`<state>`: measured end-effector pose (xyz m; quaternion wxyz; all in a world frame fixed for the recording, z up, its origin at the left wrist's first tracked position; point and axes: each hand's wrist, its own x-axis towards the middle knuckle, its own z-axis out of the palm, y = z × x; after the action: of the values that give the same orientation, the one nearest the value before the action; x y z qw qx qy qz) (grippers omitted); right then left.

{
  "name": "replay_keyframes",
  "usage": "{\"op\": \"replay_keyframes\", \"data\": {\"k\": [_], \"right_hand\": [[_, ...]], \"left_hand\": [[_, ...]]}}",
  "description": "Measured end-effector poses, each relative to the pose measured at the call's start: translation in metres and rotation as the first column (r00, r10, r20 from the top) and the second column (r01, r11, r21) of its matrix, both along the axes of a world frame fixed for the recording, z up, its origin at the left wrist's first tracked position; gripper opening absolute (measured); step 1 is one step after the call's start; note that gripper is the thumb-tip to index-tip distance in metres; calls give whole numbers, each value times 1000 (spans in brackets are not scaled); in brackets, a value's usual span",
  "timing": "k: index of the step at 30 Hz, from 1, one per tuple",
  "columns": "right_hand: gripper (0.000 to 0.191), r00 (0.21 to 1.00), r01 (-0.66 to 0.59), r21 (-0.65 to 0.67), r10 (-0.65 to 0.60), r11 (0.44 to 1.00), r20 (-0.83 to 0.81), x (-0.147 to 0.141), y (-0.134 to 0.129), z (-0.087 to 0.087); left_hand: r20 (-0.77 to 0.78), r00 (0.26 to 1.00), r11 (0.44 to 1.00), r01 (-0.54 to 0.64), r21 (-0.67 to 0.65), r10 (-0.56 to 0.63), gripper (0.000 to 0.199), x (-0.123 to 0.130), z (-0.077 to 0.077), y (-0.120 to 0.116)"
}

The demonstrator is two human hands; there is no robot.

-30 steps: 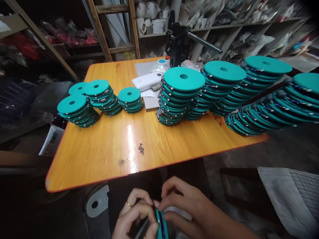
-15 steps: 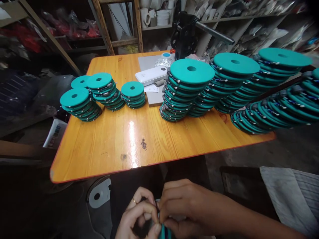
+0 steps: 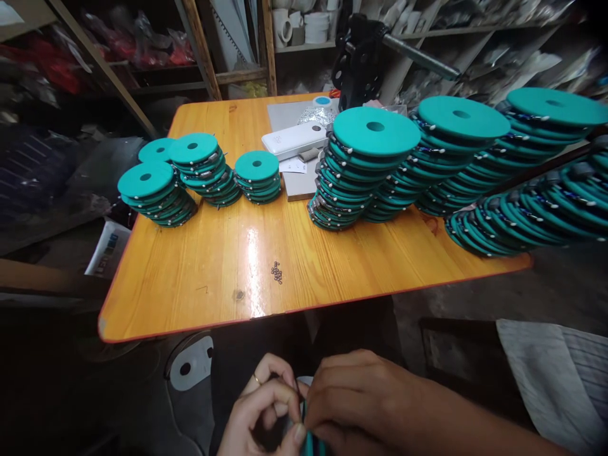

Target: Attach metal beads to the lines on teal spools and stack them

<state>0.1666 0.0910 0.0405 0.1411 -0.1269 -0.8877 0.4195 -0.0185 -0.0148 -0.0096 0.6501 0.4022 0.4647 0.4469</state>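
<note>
Low in front of me, close to my lap, a teal line spool (image 3: 311, 445) shows only as a narrow strip between my hands. My left hand (image 3: 266, 405) is closed on the spool's left side, thumb and fingertips pinched at its rim; a ring is on one finger. From the right, my right hand (image 3: 354, 396) bends over the spool with its fingers pressed together against the top edge. Whatever those right fingertips pinch is hidden. The fingertips of both hands nearly meet.
On the wooden table (image 3: 213, 253) stand tall stacks of teal spools (image 3: 375, 130) at right and shorter stacks (image 3: 146, 180) at left. Several tiny dark rings (image 3: 277, 273) lie near its front edge. Behind are a white case (image 3: 294, 140) and a black lever press (image 3: 358, 60).
The right hand has turned slightly, its fingers lying more over the spool. My left hand keeps its pinch. The view has shifted a little, moving the table's things slightly right.
</note>
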Motion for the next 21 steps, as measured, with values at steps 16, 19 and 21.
{"op": "replay_keyframes", "data": {"k": [16, 19, 21], "right_hand": [[18, 984, -175, 151, 168, 973, 57, 3, -2, -10], [20, 976, -207, 141, 194, 968, 103, 4, -1, -4], [25, 970, -217, 128, 199, 968, 141, 5, 0, 0]], "left_hand": [[255, 964, 993, 96, -74, -74, 40, 0, -5, -7], [279, 956, 989, 114, -89, -85, 40, 0, -4, -8], [296, 951, 986, 125, -110, -88, 40, -1, -5, -8]]}}
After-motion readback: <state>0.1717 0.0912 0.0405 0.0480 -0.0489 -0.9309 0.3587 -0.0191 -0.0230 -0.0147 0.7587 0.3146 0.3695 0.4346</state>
